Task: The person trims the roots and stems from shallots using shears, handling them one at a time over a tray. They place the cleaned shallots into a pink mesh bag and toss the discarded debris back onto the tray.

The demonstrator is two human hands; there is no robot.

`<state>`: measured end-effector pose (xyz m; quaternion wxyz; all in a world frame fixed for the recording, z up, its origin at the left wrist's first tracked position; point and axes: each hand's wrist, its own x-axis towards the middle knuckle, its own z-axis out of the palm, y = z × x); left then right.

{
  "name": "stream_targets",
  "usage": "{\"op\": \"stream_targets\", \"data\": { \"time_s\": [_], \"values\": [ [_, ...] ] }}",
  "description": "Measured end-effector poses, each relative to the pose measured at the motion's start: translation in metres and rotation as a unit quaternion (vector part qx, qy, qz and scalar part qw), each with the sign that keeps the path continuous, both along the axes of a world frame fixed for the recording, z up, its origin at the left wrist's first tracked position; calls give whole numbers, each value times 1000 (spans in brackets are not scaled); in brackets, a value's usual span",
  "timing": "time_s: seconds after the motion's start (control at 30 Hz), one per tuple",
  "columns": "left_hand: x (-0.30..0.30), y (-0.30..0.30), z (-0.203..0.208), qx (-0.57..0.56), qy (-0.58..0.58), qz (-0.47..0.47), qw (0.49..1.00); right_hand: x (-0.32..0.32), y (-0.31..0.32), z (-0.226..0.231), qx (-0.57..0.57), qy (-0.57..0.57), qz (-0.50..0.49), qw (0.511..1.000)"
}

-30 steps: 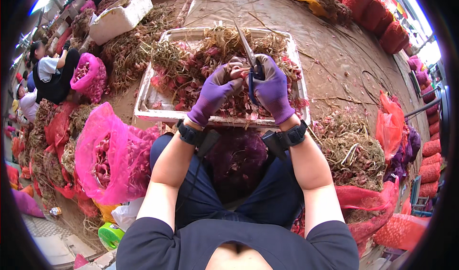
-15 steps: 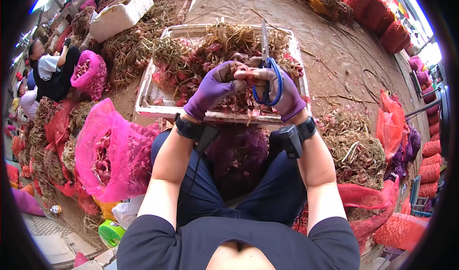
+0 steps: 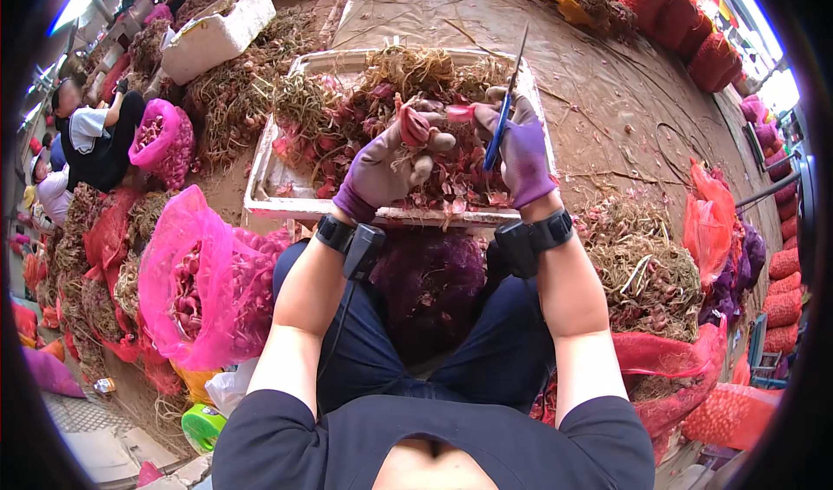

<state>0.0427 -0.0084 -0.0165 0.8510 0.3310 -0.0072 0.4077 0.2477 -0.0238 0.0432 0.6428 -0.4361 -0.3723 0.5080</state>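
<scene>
My left hand, in a purple and grey work glove, is turned palm up with its fingers curled round a reddish shallot. In my right hand, gloved alike, are scissors with blue handles, their long blades pointing up and a little right. A pink strip of shallot skin shows at the right fingertips, between the two hands. Both hands are over a white foam tray heaped with dry-stalked shallots and loose red skins.
A pink mesh bag of shallots stands at my left, a purple net bag between my legs. Piled stalks and a red mesh bag lie at my right. Another person sits at far left, near a white foam box.
My hands have drawn apart. The left has turned palm up, showing the shallot; the right has shifted right, and the scissors have tilted to the right.
</scene>
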Motion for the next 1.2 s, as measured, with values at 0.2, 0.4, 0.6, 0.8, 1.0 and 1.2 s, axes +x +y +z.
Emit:
{"op": "stream_targets", "data": {
  "time_s": [0.2,0.4,0.6,0.8,1.0,1.2],
  "values": [
    [11,-9,11,3,161,145,976,-28,-16,13,85,-15,112,990],
    [19,-7,17,10,248,182,951,-30,-12,-12,96,-182,94,974],
    [15,-5,15,178,346,267,882,-31,-14,-11,86,-192,68,975],
    [13,2,12,102,216,233,943,-32,-8,-7,93,-60,147,983],
    [14,-3,9,-9,84,135,987,-23,-6,-4,60,35,158,985],
    [17,-9,-4,32,-12,109,993,-14,-5,-6,12,172,142,975]
  ]
}}
